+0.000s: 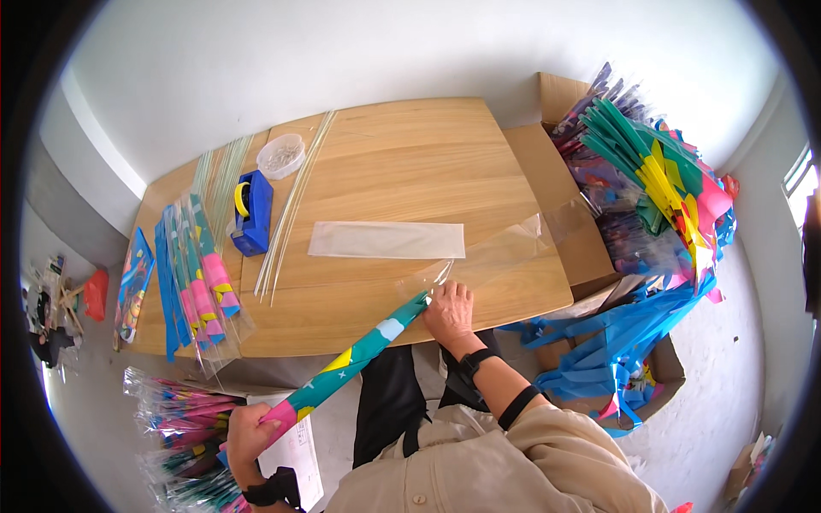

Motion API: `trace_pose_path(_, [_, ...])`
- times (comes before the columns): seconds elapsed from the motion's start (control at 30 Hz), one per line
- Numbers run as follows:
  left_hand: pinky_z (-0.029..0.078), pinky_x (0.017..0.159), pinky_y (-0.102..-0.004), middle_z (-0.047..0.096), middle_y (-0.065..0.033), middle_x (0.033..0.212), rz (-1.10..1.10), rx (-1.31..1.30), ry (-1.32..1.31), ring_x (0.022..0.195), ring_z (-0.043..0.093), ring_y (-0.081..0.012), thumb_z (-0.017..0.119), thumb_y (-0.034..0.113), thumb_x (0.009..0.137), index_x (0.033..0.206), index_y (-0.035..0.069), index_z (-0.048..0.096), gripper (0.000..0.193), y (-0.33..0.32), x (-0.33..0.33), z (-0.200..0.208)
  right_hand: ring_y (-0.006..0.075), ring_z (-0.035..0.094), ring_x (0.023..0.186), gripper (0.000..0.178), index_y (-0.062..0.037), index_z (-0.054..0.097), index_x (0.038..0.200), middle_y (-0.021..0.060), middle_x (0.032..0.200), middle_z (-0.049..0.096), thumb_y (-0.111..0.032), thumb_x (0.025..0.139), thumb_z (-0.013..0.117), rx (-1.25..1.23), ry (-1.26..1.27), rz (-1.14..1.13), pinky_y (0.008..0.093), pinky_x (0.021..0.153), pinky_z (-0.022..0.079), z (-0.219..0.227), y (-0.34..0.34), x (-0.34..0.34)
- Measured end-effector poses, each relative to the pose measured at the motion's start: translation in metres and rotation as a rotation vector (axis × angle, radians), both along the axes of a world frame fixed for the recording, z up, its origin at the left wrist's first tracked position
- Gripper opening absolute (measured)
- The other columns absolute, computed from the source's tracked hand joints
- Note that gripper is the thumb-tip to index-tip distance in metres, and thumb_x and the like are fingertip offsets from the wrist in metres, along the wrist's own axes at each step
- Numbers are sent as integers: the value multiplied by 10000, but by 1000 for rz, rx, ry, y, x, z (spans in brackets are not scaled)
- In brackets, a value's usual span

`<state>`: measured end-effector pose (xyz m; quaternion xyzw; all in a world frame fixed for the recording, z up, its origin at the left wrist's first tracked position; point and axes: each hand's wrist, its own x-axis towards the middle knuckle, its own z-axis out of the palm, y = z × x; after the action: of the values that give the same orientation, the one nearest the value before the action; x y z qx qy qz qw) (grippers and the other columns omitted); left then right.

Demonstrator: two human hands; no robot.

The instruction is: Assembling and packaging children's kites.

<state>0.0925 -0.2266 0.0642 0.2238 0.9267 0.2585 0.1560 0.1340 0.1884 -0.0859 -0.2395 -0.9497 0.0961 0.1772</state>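
Holding the patterned roll [346, 361] slantwise above my lap, lower end to my left, green tip just over the table's near edge. My left hand [248, 430] is wrapped round the pink lower end; my right hand [450, 309] is at the tip, fingers closed on it. Hands well apart, one at each end.

Progress, as judged: this piece is rolled into a narrow tube along its visible length. A clear plastic sheet [421, 278] lies at the tip beside my right hand; I cannot tell whether any of it covers the roll. Most of the length looks bare, so covering appears not yet done.

Just beyond, on the table [410, 162]: a flat pale packet [385, 240]. Farther left, loose thin sticks [297, 205], a blue tape dispenser [254, 229] and a clear tub [280, 156], contents too small to tell.

At the left, several similar rolls [198, 295] lie in clear plastic and look finished. More wrapped bundles [184, 427] are below. To the right, a cardboard box [556, 192] holds a heap of coloured pieces [611, 132]; whether these are finished, I cannot tell.
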Motion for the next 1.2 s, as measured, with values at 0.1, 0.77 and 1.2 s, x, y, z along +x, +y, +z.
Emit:
trace_pose_path(0.1, [441,593,-423,586,-202,679,-67,-20,99,643,580,-391,744,100,641,732,5,631,174,14,-2,-4,340,557,948,162,-55,622,858,137,975,581,-182,760,635,-38,109,-66,467,791,436,-6,3,-3])
trace_pose_path(0.77, [474,623,-454,615,-198,725,-231,45,79,685,610,-403,746,122,729,806,12,641,170,121,13,-53,286,611,679,80,-30,571,765,131,846,508,-80,721,616,-23,133,537,377,550,531,51,-42,66])
trace_pose_path(1.2, [434,562,-252,562,-32,694,149,816,253,609,510,-91,673,-26,820,1157,23,519,373,240,-1,-52,212,595,817,210,9,617,858,114,919,515,-154,726,612,251,534,759,294,570,516,132,-45,18])
